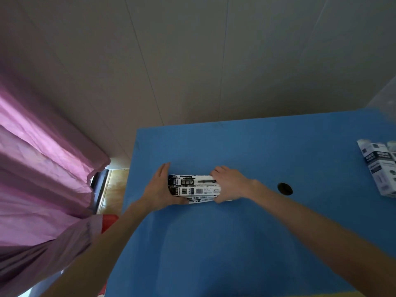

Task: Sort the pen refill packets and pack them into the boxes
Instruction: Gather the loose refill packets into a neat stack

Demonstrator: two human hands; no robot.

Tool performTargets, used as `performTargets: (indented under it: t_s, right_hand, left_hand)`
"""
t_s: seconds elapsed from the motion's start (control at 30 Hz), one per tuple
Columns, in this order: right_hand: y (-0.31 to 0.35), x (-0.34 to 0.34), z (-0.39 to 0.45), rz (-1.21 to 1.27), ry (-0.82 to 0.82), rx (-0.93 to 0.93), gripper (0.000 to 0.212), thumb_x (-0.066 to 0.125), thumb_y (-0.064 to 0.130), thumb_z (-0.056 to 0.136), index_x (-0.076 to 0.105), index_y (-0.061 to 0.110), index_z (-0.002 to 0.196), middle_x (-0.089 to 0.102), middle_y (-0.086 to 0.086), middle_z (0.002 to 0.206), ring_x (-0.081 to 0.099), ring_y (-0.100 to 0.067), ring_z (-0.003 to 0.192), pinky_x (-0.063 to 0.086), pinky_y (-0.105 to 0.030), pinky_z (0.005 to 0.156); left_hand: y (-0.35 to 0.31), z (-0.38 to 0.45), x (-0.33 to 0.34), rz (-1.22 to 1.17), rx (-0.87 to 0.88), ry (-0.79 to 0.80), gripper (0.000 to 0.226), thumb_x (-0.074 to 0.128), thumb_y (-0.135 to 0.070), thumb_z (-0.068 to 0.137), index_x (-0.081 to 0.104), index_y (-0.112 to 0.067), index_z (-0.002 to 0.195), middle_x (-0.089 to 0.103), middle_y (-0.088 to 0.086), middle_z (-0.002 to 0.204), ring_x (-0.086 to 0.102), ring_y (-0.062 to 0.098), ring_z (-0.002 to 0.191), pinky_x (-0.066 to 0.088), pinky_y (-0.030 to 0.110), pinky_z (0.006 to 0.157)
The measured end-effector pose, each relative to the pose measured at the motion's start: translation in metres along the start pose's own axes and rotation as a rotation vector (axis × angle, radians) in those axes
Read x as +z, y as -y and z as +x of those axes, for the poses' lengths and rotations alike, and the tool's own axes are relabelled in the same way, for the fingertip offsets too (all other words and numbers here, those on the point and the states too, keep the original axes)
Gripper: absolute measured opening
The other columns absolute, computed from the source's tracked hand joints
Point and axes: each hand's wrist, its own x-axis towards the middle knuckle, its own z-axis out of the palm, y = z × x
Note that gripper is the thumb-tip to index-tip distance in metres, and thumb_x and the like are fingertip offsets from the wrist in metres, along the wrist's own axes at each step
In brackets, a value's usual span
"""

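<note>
A stack of white and black pen refill packets [194, 187] lies flat on the blue table [235, 243], a little left of its middle. My left hand [159, 189] presses its straight fingers and palm against the stack's left end, thumb under the near edge. My right hand [230, 184] lies over the stack's right end with fingers curled round it. White and black boxes [380, 168] lie at the table's right edge, apart from both hands.
A dark round hole [285, 189] sits in the table surface right of my right wrist. A pink curtain [38, 159] hangs at the left beside the table. A clear plastic bag [385, 99] shows at the far right corner. A pale wall stands behind.
</note>
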Motion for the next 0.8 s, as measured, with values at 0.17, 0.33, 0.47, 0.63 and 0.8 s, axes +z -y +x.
performTargets:
  t_s: [0.17, 0.33, 0.47, 0.63, 0.8]
  right_hand:
    - [-0.002, -0.002, 0.003, 0.04, 0.004, 0.0, 0.071, 0.074, 0.058, 0.066, 0.051, 0.018, 0.121, 0.045, 0.003, 0.11, 0.047, -0.018, 0.103, 0.052, -0.035, 0.081]
    - [-0.003, -0.006, 0.0, 0.047, 0.017, -0.032, 0.087, 0.076, 0.062, 0.066, 0.046, 0.021, 0.136, 0.044, 0.003, 0.118, 0.046, -0.018, 0.11, 0.052, -0.036, 0.088]
    - [-0.002, -0.009, -0.003, -0.004, 0.01, -0.052, 0.114, 0.077, 0.066, 0.068, 0.025, 0.013, 0.154, 0.042, -0.002, 0.135, 0.044, -0.021, 0.123, 0.049, -0.037, 0.097]
    - [-0.004, -0.008, -0.007, -0.015, 0.016, -0.066, 0.125, 0.076, 0.068, 0.069, 0.012, 0.011, 0.16, 0.039, -0.004, 0.144, 0.041, -0.024, 0.129, 0.045, -0.038, 0.104]
    - [-0.001, -0.006, -0.006, -0.031, 0.008, -0.096, 0.122, 0.074, 0.064, 0.068, 0.012, 0.011, 0.16, 0.038, -0.005, 0.142, 0.041, -0.024, 0.127, 0.044, -0.038, 0.105]
  left_hand:
    - [0.012, -0.031, 0.032, -0.426, -0.15, -0.08, 0.159, 0.096, -0.056, 0.042, 0.0, -0.018, 0.163, 0.042, -0.005, 0.153, 0.043, 0.007, 0.139, 0.035, 0.028, 0.117]
    - [-0.015, -0.032, 0.043, -0.626, -0.135, -0.189, 0.148, 0.093, -0.059, 0.052, 0.005, -0.017, 0.163, 0.038, -0.011, 0.155, 0.041, 0.003, 0.141, 0.034, 0.029, 0.12]
    - [-0.025, -0.026, 0.048, -0.616, -0.122, -0.21, 0.145, 0.082, -0.08, 0.051, 0.011, -0.022, 0.163, 0.031, -0.011, 0.161, 0.035, 0.007, 0.146, 0.033, 0.038, 0.122]
    - [-0.009, -0.037, 0.054, -0.406, -0.05, -0.204, 0.141, 0.089, -0.069, 0.05, 0.013, -0.023, 0.161, 0.033, -0.011, 0.157, 0.034, 0.007, 0.145, 0.035, 0.034, 0.117]
    - [0.002, -0.039, 0.058, -0.247, 0.023, -0.15, 0.153, 0.092, -0.06, 0.048, -0.002, -0.02, 0.162, 0.012, -0.005, 0.167, 0.015, 0.016, 0.155, 0.027, 0.044, 0.125]
